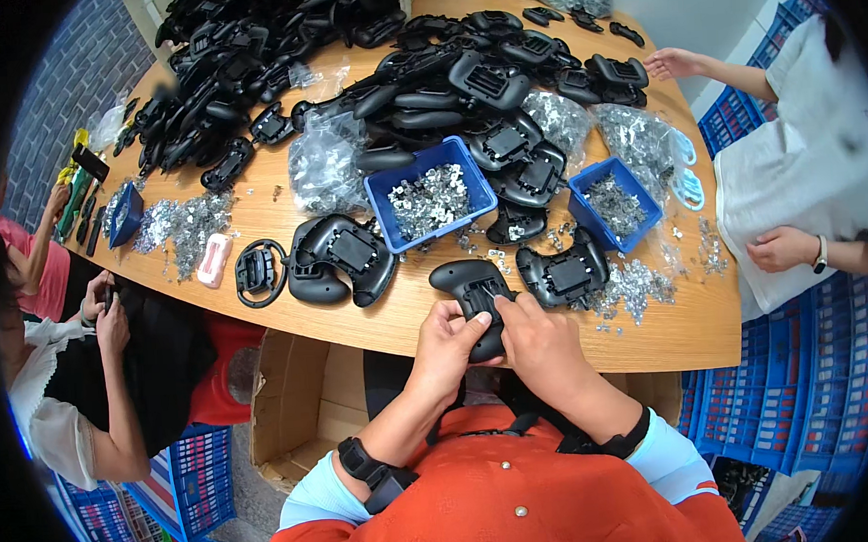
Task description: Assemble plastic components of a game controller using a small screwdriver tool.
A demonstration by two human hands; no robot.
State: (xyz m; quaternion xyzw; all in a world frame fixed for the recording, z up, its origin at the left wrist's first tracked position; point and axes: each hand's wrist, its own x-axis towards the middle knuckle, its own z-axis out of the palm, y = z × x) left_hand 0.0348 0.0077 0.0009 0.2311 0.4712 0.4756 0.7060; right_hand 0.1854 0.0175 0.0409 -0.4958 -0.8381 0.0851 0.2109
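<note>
At the table's near edge I hold a black game controller shell (456,276), its slotted recess facing up. My left hand (445,343) is wrapped round its left side, with the thumb pressed on the recess. My right hand (546,342) is closed in a pinch over the right side of the recess; a thin, light sliver shows at the fingertips, too small to name. Just beyond, a blue bin (380,198) holds many small pale clips. Black shells (341,256) lie left of my hands, and another controller shell (562,273) lies to the right.
Black shells are heaped across the table's far side (250,61). A second blue bin (587,221), bags of metal clips (328,164) and loose clips (638,289) lie around. People sit at left and stand at right. A cardboard box (289,398) is below the table edge.
</note>
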